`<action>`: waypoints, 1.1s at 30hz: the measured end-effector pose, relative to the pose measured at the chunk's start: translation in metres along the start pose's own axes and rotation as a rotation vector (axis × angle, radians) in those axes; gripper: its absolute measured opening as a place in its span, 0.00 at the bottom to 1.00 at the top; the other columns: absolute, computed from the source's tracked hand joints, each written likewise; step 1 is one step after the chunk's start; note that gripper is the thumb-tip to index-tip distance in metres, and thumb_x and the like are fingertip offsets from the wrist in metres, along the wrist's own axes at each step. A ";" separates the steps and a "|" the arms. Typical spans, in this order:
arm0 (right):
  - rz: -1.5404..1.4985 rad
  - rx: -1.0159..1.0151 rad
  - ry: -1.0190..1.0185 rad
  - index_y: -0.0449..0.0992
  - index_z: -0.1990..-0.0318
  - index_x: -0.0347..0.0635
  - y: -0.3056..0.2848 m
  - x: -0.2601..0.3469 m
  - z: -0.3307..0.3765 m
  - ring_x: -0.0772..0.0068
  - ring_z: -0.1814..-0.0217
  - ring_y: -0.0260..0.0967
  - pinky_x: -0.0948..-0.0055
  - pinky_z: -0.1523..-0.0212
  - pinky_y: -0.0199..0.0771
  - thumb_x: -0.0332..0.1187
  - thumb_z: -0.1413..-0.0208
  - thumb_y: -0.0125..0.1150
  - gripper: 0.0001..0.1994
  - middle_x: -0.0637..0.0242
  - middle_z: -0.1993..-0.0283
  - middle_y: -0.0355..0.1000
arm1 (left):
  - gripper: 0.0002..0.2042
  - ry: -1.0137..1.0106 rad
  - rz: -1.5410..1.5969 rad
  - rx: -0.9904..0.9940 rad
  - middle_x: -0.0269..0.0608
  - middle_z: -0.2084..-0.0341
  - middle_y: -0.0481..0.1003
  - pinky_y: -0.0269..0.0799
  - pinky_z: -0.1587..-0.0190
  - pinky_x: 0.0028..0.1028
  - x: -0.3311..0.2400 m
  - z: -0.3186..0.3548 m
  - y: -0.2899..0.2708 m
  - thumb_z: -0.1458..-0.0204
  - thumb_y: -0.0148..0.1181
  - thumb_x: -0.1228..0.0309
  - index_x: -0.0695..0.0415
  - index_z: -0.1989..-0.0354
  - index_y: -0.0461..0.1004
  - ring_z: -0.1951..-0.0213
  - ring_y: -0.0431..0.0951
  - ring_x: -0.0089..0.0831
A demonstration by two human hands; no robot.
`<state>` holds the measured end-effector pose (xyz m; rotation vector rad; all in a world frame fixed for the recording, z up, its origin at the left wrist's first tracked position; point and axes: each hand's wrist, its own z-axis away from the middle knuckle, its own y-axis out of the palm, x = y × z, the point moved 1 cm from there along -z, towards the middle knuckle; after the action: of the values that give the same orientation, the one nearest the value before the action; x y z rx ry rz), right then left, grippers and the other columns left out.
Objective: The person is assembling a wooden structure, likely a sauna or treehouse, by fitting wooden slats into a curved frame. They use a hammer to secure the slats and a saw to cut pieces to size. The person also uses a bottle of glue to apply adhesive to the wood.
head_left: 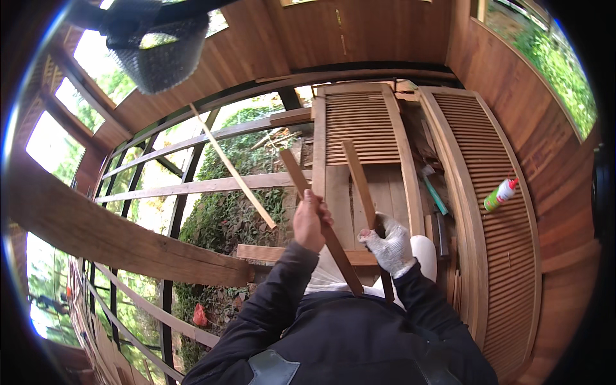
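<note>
My bare left hand (pixel 310 220) grips a narrow dark wooden slat (pixel 296 176) near its middle; the slat runs from upper left down toward my lap. My right hand (pixel 390 246), in a white knit glove, holds a second, lighter wooden slat (pixel 357 176) that points up and away. The two slats lie side by side, a little apart, above a louvred wooden shutter panel (pixel 359 128) resting flat in front of me. My dark sleeves come in from the lower edge.
A second louvred panel (pixel 487 167) leans at the right, with a green-and-white glue bottle (pixel 500 194) lying on it. A thin loose strip (pixel 231 167) rests across the black metal window bars (pixel 186 186) on the left. Wooden walls surround; foliage shows outside.
</note>
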<state>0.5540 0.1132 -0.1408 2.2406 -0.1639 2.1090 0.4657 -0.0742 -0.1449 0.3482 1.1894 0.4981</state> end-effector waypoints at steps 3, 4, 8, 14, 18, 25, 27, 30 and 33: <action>0.280 -0.039 -0.103 0.78 0.49 0.33 0.034 -0.013 0.002 0.67 0.58 0.81 0.68 0.56 0.79 0.37 0.45 0.72 0.21 0.55 0.61 0.82 | 0.26 -0.106 0.067 0.001 0.34 0.77 0.67 0.69 0.74 0.29 0.016 0.006 0.000 0.32 0.45 0.42 0.58 0.60 0.69 0.78 0.68 0.26; 0.229 -0.015 -0.084 0.78 0.48 0.33 0.044 -0.015 0.001 0.68 0.57 0.81 0.68 0.56 0.78 0.37 0.44 0.72 0.21 0.55 0.61 0.82 | 0.27 -0.124 0.067 0.035 0.37 0.73 0.72 0.73 0.71 0.31 0.022 0.005 -0.011 0.31 0.43 0.43 0.60 0.55 0.71 0.74 0.73 0.29; 0.085 0.063 0.023 0.77 0.46 0.34 0.055 -0.019 0.003 0.74 0.55 0.79 0.71 0.52 0.77 0.35 0.42 0.70 0.20 0.57 0.57 0.82 | 0.29 -0.001 -0.098 0.020 0.43 0.61 0.78 0.77 0.62 0.30 0.032 0.013 -0.006 0.29 0.39 0.46 0.62 0.45 0.72 0.64 0.78 0.31; -0.049 0.115 -0.018 0.76 0.43 0.33 0.058 -0.033 0.003 0.76 0.55 0.77 0.72 0.51 0.76 0.33 0.39 0.67 0.20 0.60 0.55 0.82 | 0.30 -0.030 -0.218 0.119 0.44 0.54 0.79 0.75 0.57 0.27 0.036 0.017 -0.009 0.29 0.36 0.45 0.63 0.42 0.70 0.56 0.78 0.28; -0.168 0.202 0.130 0.75 0.41 0.32 0.054 -0.037 0.001 0.80 0.58 0.74 0.75 0.54 0.75 0.33 0.36 0.65 0.20 0.66 0.58 0.80 | 0.31 -0.030 -0.318 0.181 0.46 0.49 0.78 0.74 0.53 0.30 0.024 0.029 -0.005 0.29 0.34 0.44 0.63 0.38 0.66 0.53 0.78 0.30; -0.328 0.356 0.267 0.74 0.40 0.32 0.038 -0.023 0.004 0.83 0.60 0.72 0.78 0.57 0.74 0.34 0.35 0.66 0.20 0.70 0.57 0.77 | 0.32 0.066 0.150 0.488 0.44 0.56 0.75 0.75 0.52 0.37 -0.030 0.000 0.015 0.32 0.42 0.41 0.62 0.39 0.65 0.55 0.78 0.39; -0.359 0.375 0.280 0.74 0.41 0.32 0.042 -0.023 0.005 0.83 0.60 0.72 0.78 0.56 0.75 0.34 0.36 0.67 0.20 0.71 0.57 0.77 | 0.31 0.152 0.140 0.517 0.41 0.60 0.73 0.75 0.57 0.36 -0.025 -0.007 0.010 0.33 0.42 0.41 0.60 0.43 0.66 0.60 0.77 0.36; -0.361 0.370 0.253 0.74 0.41 0.32 0.041 -0.027 0.010 0.83 0.59 0.72 0.79 0.55 0.75 0.34 0.37 0.68 0.21 0.71 0.57 0.77 | 0.27 0.252 0.068 0.432 0.36 0.68 0.68 0.71 0.67 0.31 -0.018 0.004 0.020 0.32 0.43 0.42 0.58 0.49 0.67 0.71 0.72 0.29; -0.350 0.362 0.231 0.75 0.42 0.33 0.038 -0.031 0.015 0.84 0.59 0.72 0.80 0.55 0.75 0.33 0.37 0.68 0.20 0.72 0.57 0.77 | 0.26 0.269 0.052 0.413 0.36 0.70 0.68 0.69 0.70 0.28 -0.016 0.014 0.027 0.30 0.40 0.44 0.58 0.49 0.66 0.75 0.70 0.27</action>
<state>0.5628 0.0750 -0.1735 1.9681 0.6201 2.3069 0.4693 -0.0600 -0.1136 0.6822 1.5504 0.3473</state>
